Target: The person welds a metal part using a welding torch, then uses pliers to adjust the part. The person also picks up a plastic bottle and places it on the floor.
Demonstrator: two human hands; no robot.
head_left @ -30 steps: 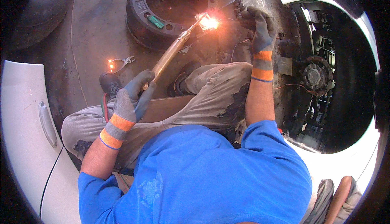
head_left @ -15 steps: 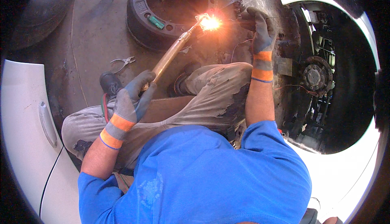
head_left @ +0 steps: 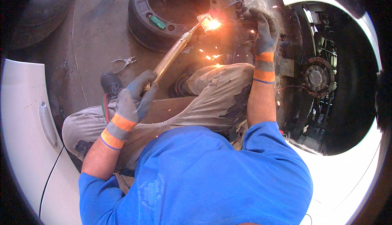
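Note:
My left hand (head_left: 138,94), in a grey glove with an orange-striped cuff, is wrapped round the handle of a brass gas torch (head_left: 172,57). The torch slants up and away to a small pale metal piece (head_left: 202,19), where a glaring orange-white glow (head_left: 212,24) hides the detail. My right hand (head_left: 265,31), gloved alike, is raised right of the glow with its fingers closed. A thin rod (head_left: 234,19) seems to run from them toward the glow; its tip is lost in the glare. Sparks (head_left: 209,57) fly below, over my right knee.
A big dark brake drum (head_left: 141,29) lies beyond the torch, a green object (head_left: 157,22) on its rim. Pliers (head_left: 123,64) lie on the floor near my shoe (head_left: 110,82). At right, a wheel hub (head_left: 315,76) shows inside a white wheel arch (head_left: 351,164). A tyre (head_left: 45,17) is far left.
Several sparks now scatter down from the glow toward my knee and right arm. The glow looks slightly smaller. Both hands and the torch stay nearly in place.

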